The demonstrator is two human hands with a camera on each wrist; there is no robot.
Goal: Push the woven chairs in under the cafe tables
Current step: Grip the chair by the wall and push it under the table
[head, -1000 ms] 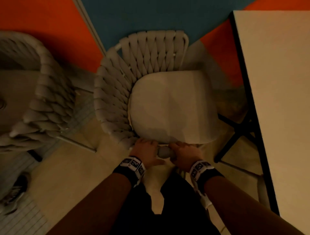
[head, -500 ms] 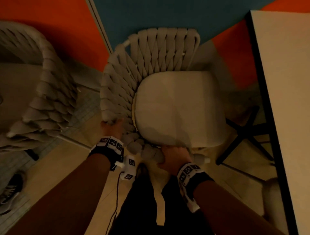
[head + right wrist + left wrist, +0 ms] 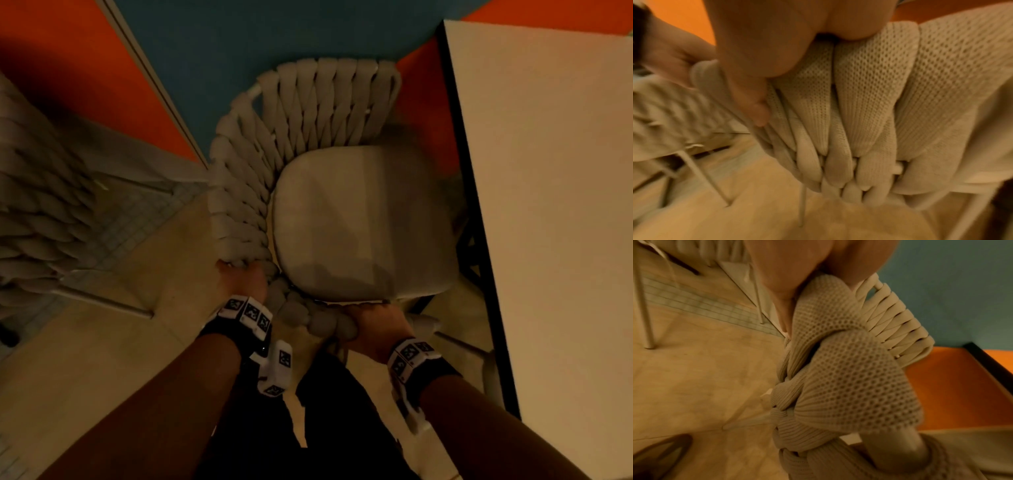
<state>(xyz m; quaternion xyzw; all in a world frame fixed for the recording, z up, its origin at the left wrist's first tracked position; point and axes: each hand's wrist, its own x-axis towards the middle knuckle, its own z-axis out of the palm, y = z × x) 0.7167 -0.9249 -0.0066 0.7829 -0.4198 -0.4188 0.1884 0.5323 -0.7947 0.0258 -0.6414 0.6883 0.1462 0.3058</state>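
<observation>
While both grip its braided rim, the woven chair (image 3: 342, 212) sits ahead of the left hand (image 3: 245, 279) and right hand (image 3: 378, 323).

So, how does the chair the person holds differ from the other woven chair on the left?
The held chair shows a pale seat cushion; the other chair shows only woven rope at the picture's edge. The left hand and right hand grip the held chair's rim; nothing touches the other chair. The held chair stands beside the table; the other stands apart. Both share thick beige weave.
</observation>
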